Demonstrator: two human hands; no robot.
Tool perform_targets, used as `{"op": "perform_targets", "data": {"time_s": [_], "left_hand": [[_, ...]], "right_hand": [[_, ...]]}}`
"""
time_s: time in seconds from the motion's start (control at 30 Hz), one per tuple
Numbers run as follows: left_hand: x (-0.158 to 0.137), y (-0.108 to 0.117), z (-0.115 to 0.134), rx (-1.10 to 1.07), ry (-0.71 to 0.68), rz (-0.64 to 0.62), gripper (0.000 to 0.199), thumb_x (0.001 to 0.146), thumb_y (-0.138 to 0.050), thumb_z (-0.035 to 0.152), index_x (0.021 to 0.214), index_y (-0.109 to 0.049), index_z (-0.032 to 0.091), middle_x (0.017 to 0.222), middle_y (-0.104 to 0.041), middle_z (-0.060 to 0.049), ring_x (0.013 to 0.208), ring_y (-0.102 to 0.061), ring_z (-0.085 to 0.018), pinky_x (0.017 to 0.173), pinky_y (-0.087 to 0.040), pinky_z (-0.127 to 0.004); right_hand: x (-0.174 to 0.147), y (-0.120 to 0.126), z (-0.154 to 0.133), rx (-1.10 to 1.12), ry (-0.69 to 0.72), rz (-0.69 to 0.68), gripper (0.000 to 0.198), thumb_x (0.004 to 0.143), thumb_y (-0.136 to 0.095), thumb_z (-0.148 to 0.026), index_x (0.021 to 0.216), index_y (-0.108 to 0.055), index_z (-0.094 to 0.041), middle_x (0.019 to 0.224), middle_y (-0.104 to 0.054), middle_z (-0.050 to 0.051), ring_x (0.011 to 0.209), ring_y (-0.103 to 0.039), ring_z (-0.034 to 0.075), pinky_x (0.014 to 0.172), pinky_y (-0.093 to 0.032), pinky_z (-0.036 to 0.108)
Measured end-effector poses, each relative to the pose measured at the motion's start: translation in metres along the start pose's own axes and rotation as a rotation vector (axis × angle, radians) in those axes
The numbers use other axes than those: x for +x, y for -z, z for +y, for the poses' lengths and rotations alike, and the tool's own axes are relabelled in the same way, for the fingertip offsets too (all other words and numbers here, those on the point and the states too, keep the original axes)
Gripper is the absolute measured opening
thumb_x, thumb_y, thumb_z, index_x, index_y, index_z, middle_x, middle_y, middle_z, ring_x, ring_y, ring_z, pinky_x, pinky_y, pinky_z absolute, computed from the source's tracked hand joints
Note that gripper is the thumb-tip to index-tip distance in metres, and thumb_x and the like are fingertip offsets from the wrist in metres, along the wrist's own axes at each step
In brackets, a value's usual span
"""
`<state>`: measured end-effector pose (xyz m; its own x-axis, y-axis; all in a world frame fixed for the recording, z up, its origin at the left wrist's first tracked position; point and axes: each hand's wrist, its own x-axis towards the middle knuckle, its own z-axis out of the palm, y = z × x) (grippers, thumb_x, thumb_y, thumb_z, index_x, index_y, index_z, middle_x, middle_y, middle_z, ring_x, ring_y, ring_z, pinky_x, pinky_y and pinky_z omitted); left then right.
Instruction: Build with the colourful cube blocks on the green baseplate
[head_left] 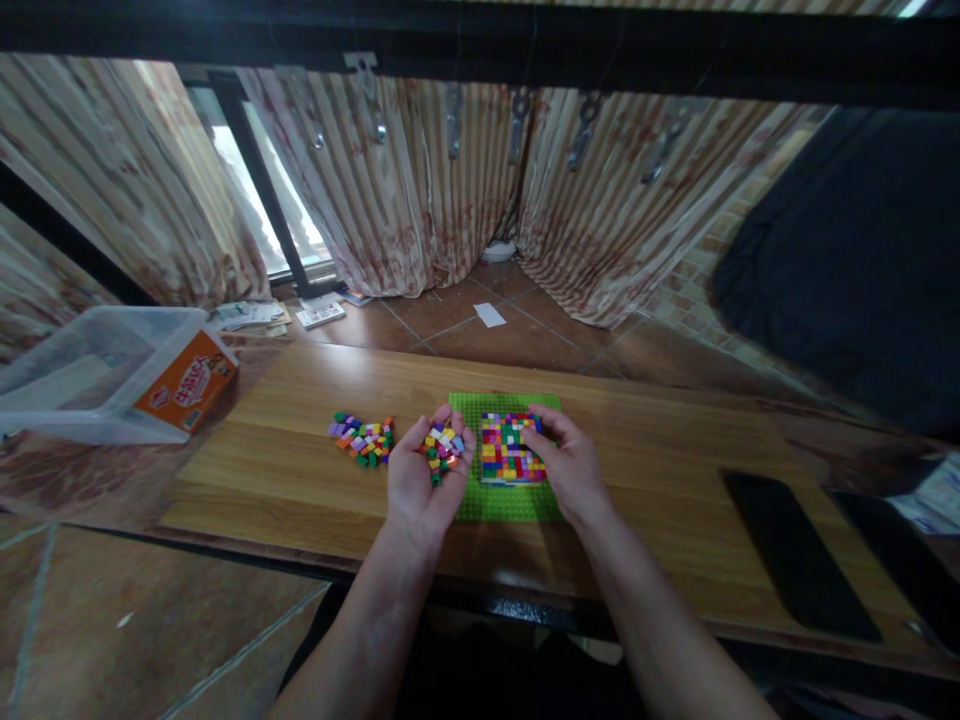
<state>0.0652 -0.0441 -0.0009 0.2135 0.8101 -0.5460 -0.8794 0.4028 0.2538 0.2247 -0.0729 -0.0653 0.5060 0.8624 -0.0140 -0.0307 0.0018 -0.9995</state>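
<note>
The worktop (660, 450) bears an assembled brick block (504, 462), with unplaced bricks (444, 443) in a pile (367, 440) and the open left hand (420, 480), the grip of the right hand (574, 462) unclear.

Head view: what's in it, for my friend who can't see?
A left hand cups loose bricks; the right hand is at a colourful build on a green plate. A brick pile lies to the left on the wooden table.
</note>
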Motion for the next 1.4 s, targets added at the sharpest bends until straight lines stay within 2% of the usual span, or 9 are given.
{"op": "perform_targets", "data": {"time_s": [0.37,0.43,0.57,0.73,0.83,0.97,1.13,1.23,1.4], "left_hand": [[-0.001,0.0,-0.004,-0.018,0.034,-0.019,0.023,0.09,-0.047,0.016,0.08,-0.065,0.006,0.078,-0.067,-0.011,0.072,-0.066,-0.015,0.069,-0.057,-0.027],[-0.002,0.0,-0.006,-0.025,0.048,-0.03,0.022,0.09,-0.048,0.018,0.081,-0.065,0.007,0.082,-0.068,-0.012,0.077,-0.068,-0.016,0.073,-0.058,-0.029],[-0.005,-0.001,-0.009,0.001,0.073,-0.072,0.024,0.091,-0.047,0.021,0.085,-0.066,0.008,0.088,-0.069,-0.014,0.084,-0.069,-0.019,0.078,-0.058,-0.032],[-0.007,-0.002,-0.01,0.015,0.111,-0.105,0.026,0.092,-0.045,0.024,0.088,-0.066,0.01,0.097,-0.07,-0.014,0.09,-0.069,-0.02,0.081,-0.057,-0.032],[-0.007,-0.002,-0.012,0.031,0.131,-0.126,0.026,0.092,-0.044,0.023,0.09,-0.066,0.01,0.101,-0.07,-0.014,0.096,-0.068,-0.02,0.085,-0.056,-0.03],[-0.008,0.0,-0.015,0.047,0.18,-0.157,0.027,0.093,-0.043,0.023,0.091,-0.066,0.009,0.106,-0.069,-0.015,0.103,-0.066,-0.02,0.087,-0.055,-0.027],[-0.009,0.0,-0.016,0.034,0.187,-0.144,0.026,0.092,-0.045,0.024,0.09,-0.067,0.009,0.106,-0.069,-0.016,0.1,-0.067,-0.02,0.084,-0.056,-0.027],[-0.008,0.0,-0.014,0.015,0.156,-0.102,0.024,0.091,-0.047,0.023,0.089,-0.066,0.009,0.101,-0.07,-0.016,0.095,-0.069,-0.021,0.083,-0.056,-0.031],[-0.004,0.002,-0.006,-0.043,0.033,0.009,0.022,0.09,-0.047,0.02,0.083,-0.065,0.009,0.085,-0.07,-0.013,0.084,-0.07,-0.019,0.082,-0.057,-0.033]], "right_hand": [[-0.001,0.001,0.001,-0.04,0.022,-0.004,0.044,0.068,-0.072,-0.04,0.108,-0.068,-0.02,0.104,-0.07,0.007,0.094,-0.063,0.023,0.09,-0.049,0.043],[-0.005,0.002,-0.006,-0.159,0.125,0.021,0.039,0.073,-0.069,-0.039,0.107,-0.068,-0.02,0.106,-0.069,0.008,0.096,-0.062,0.024,0.091,-0.048,0.045],[-0.022,0.0,-0.032,-0.421,0.523,0.02,0.02,0.085,-0.06,-0.031,0.099,-0.071,-0.022,0.108,-0.064,0.008,0.106,-0.058,0.023,0.096,-0.045,0.045],[-0.044,-0.011,-0.052,-0.549,0.655,-0.171,0.019,0.09,-0.056,-0.028,0.103,-0.07,-0.026,0.107,-0.061,0.007,0.105,-0.057,0.022,0.091,-0.048,0.042],[-0.047,-0.016,-0.049,-0.588,0.644,-0.169,0.021,0.089,-0.058,-0.03,0.107,-0.069,-0.027,0.108,-0.06,0.007,0.105,-0.056,0.023,0.091,-0.048,0.043],[-0.047,-0.023,-0.042,-0.59,0.595,-0.123,0.018,0.086,-0.063,-0.031,0.1,-0.072,-0.026,0.105,-0.06,0.007,0.104,-0.056,0.023,0.091,-0.048,0.044],[-0.046,-0.024,-0.04,-0.457,0.507,-0.101,0.013,0.084,-0.064,-0.031,0.09,-0.074,-0.026,0.102,-0.062,0.006,0.101,-0.059,0.022,0.089,-0.05,0.041],[-0.038,-0.012,-0.041,-0.328,0.411,-0.085,0.014,0.082,-0.065,-0.034,0.088,-0.074,-0.025,0.097,-0.068,0.005,0.093,-0.063,0.02,0.084,-0.051,0.039],[-0.013,0.024,-0.038,-0.201,0.112,0.108,0.022,0.068,-0.075,-0.039,0.079,-0.074,-0.02,0.071,-0.072,0.003,0.065,-0.064,0.018,0.065,-0.052,0.034]]}}
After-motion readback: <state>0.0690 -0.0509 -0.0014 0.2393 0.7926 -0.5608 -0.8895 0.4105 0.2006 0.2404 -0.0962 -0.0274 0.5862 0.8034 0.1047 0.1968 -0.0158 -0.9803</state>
